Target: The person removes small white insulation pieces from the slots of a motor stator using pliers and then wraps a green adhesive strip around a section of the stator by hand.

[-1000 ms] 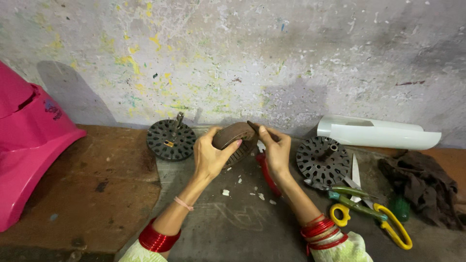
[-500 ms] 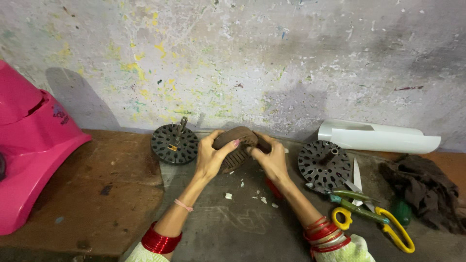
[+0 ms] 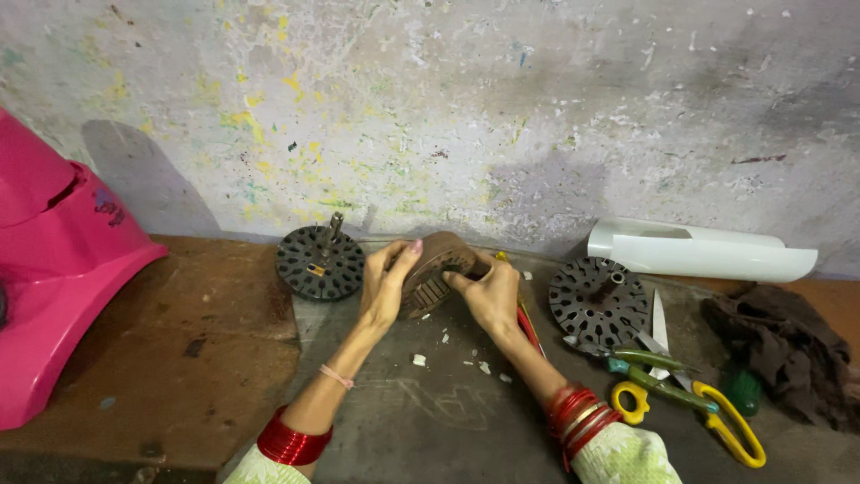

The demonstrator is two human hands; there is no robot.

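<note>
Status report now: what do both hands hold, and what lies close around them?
Left hand and right hand both grip brown slotted core. Black discs either side. White scraps beneath.

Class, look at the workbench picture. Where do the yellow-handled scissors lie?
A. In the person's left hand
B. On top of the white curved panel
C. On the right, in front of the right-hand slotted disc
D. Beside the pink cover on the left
C: the yellow-handled scissors lie on the bench at the right, just in front of the right-hand slotted disc, away from both hands.
</note>
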